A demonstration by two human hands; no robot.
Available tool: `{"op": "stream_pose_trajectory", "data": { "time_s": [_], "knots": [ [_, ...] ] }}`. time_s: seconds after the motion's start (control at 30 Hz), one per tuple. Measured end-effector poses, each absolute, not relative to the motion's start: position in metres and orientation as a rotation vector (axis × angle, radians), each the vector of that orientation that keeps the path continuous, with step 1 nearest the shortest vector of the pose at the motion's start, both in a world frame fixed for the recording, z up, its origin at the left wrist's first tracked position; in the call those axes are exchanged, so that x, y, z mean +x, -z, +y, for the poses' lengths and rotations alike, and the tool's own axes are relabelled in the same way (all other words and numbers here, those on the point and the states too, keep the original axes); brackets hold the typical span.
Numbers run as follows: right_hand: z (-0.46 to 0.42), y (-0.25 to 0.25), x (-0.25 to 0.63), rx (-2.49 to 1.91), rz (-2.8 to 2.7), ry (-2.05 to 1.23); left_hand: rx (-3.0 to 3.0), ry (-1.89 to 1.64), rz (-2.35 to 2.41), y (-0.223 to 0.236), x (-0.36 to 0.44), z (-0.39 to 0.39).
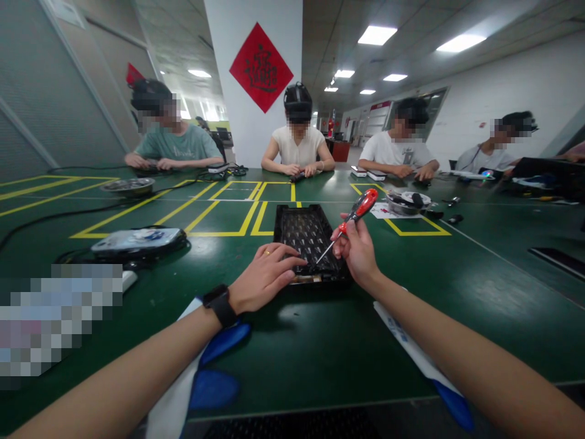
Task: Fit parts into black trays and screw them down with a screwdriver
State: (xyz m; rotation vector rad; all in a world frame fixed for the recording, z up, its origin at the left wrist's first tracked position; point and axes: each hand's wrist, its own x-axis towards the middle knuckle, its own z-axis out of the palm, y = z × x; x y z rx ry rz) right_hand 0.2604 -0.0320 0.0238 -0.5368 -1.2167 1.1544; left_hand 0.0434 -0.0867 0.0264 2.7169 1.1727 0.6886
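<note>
A black plastic tray-like casing (299, 210) with rows of small shapes inside lies on the green table before me. My left hand (269, 271), with a ring and a dark wristwatch, rests over its near left part, fingers stretched out. In my right hand (356, 247) is a screwdriver (363, 206) with a red and black handle. Its shaft slants down to the left, and the tip points into the near right part of the casing. Whether the tip touches anything is too small to tell.
Blue-and-white gloves (214, 387) lie under my forearms. To the left are a phone (141, 241) on black cables and a metal bowl (128, 187). Another bowl (404, 209) with items stands at right. Yellow tape (214, 233) marks the table (457, 292). Several people sit across.
</note>
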Motion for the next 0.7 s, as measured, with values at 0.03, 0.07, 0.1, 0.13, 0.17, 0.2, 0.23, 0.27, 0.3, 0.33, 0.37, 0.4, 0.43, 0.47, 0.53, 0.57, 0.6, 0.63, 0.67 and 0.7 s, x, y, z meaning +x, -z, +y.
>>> {"op": "stream_pose_trajectory", "data": {
  "time_s": [0.03, 0.07, 0.1, 0.13, 0.17, 0.2, 0.23, 0.27, 0.3, 0.33, 0.37, 0.4, 0.43, 0.47, 0.53, 0.57, 0.6, 0.63, 0.67, 0.7],
  "knots": [
    [-0.0319, -0.0239, 0.2603, -0.538, -1.213, -1.158, 2.719, -0.674, 1.165, -0.0274, 0.0437, -0.0873],
    [-0.0318, -0.0239, 0.2602, -0.538, -1.212, -1.160, 2.716, -0.662, 1.159, -0.0287, 0.0441, -0.0883],
    [-0.0318, -0.0239, 0.2600, -0.536, -1.212, -1.162, 2.713, -0.653, 1.153, -0.0300, 0.0445, -0.0894],
    [-0.0320, -0.0239, 0.2598, -0.534, -1.216, -1.163, 2.706, -0.645, 1.151, -0.0312, 0.0448, -0.0906],
    [-0.0322, -0.0239, 0.2597, -0.532, -1.221, -1.164, 2.699, -0.639, 1.150, -0.0322, 0.0450, -0.0916],
    [-0.0325, -0.0240, 0.2595, -0.531, -1.228, -1.163, 2.691, -0.637, 1.149, -0.0329, 0.0452, -0.0923],
    [-0.0329, -0.0241, 0.2595, -0.532, -1.236, -1.160, 2.685, -0.642, 1.145, -0.0333, 0.0452, -0.0927],
    [-0.0333, -0.0243, 0.2594, -0.535, -1.244, -1.157, 2.679, -0.648, 1.139, -0.0334, 0.0451, -0.0929],
    [-0.0337, -0.0246, 0.2594, -0.540, -1.253, -1.154, 2.674, -0.652, 1.134, -0.0335, 0.0450, -0.0930],
    [-0.0340, -0.0248, 0.2594, -0.545, -1.259, -1.150, 2.670, -0.653, 1.127, -0.0336, 0.0449, -0.0931],
    [-0.0343, -0.0251, 0.2593, -0.549, -1.265, -1.147, 2.667, -0.652, 1.123, -0.0339, 0.0449, -0.0932],
    [-0.0346, -0.0253, 0.2593, -0.551, -1.270, -1.145, 2.666, -0.648, 1.121, -0.0345, 0.0449, -0.0935],
    [-0.0348, -0.0255, 0.2592, -0.552, -1.274, -1.142, 2.666, -0.643, 1.121, -0.0351, 0.0450, -0.0938],
    [-0.0350, -0.0256, 0.2591, -0.551, -1.276, -1.141, 2.670, -0.636, 1.121, -0.0357, 0.0452, -0.0942],
    [-0.0352, -0.0256, 0.2589, -0.544, -1.280, -1.144, 2.678, -0.633, 1.124, -0.0360, 0.0454, -0.0944],
    [-0.0352, -0.0255, 0.2589, -0.540, -1.281, -1.148, 2.681, -0.634, 1.124, -0.0355, 0.0455, -0.0940],
    [-0.0350, -0.0253, 0.2589, -0.536, -1.278, -1.152, 2.683, -0.639, 1.123, -0.0344, 0.0454, -0.0933],
    [-0.0348, -0.0250, 0.2589, -0.533, -1.273, -1.155, 2.684, -0.650, 1.122, -0.0329, 0.0452, -0.0921],
    [-0.0345, -0.0248, 0.2591, -0.534, -1.265, -1.158, 2.683, -0.661, 1.120, -0.0312, 0.0449, -0.0908],
    [-0.0342, -0.0245, 0.2592, -0.537, -1.255, -1.158, 2.683, -0.672, 1.119, -0.0295, 0.0446, -0.0894]
  ]
}}
